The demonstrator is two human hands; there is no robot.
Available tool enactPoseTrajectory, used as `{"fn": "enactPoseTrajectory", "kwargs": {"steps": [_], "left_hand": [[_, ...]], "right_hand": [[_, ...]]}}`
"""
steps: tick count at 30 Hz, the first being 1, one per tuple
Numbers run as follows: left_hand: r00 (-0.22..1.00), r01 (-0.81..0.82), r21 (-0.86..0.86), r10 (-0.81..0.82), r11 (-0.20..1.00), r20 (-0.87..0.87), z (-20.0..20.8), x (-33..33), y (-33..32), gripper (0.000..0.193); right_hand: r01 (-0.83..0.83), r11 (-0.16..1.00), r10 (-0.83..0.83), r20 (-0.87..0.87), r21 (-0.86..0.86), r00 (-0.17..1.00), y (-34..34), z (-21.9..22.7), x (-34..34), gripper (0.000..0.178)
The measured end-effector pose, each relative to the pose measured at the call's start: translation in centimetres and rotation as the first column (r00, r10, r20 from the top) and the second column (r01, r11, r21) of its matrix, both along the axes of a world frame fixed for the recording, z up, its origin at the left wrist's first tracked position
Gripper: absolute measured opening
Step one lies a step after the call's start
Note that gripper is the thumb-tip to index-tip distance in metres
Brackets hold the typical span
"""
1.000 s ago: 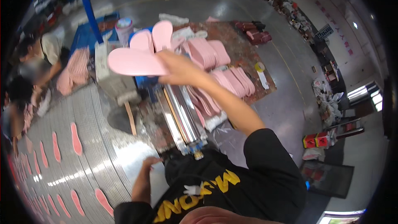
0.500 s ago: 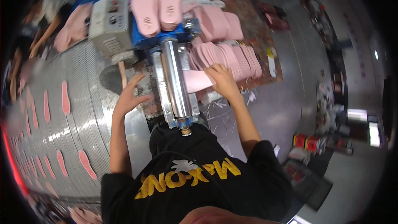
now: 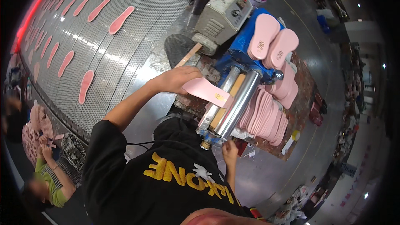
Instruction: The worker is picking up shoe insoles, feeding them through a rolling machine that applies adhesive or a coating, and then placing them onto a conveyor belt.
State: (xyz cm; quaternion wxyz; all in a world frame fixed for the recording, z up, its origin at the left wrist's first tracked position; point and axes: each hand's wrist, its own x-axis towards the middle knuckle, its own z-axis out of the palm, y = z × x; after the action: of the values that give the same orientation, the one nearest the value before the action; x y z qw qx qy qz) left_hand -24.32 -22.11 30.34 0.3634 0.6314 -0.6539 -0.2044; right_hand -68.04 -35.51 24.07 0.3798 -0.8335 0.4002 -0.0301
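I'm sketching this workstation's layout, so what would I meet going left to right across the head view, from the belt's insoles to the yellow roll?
Insoles on the mesh belt → left hand → held insole → metal roller → row of stacked insoles → yellow roll.

A grey floor (image 3: 266,175), thinly lined in yellow, stretches toward a dim, pale wall (image 3: 361,141).

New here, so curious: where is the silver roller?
In the head view, the silver roller lies right of centre, between the pink insole in the left hand and the stacked insoles.
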Motion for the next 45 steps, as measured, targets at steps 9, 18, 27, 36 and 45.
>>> {"fn": "enactPoseTrajectory", "kwargs": {"steps": [9, 18, 27, 36, 45], "left_hand": [[-0.179, -0.265, 0.506, 0.474, 0.821, -0.862, -12.1, 2.6, 18.8, 0.058], [-0.663, -0.5, 0.865, 0.619, 0.054, -0.421, -24.2, 2.5, 37.7, 0.054], [-0.474, -0.647, 0.697, 0.552, 0.31, -0.686, -25.9, 13.0, 25.7, 0.048], [-0.06, -0.491, 0.722, 0.808, 0.488, -0.586, -27.0, 23.2, 14.9, 0.054], [0.615, -0.301, 0.621, 0.645, 0.724, -0.455, -25.7, 3.8, 10.6, 0.026]], "right_hand": [[0.031, 0.931, 0.059, -0.235, 0.362, 0.97, 1.2, -10.6, -7.8, 0.016], [0.061, 0.855, 0.118, -0.308, 0.515, 0.944, 0.0, -9.8, -7.0, 0.025], [0.182, 0.774, -0.04, -0.24, 0.606, 0.97, 3.7, -11.3, -9.6, 0.025], [0.16, 0.987, -0.155, -0.144, 0.026, 0.977, -0.6, -0.7, -5.5, 0.017], [0.444, 0.793, -0.42, 0.153, -0.418, 0.894, -16.1, 6.0, 0.9, 0.055]]}}
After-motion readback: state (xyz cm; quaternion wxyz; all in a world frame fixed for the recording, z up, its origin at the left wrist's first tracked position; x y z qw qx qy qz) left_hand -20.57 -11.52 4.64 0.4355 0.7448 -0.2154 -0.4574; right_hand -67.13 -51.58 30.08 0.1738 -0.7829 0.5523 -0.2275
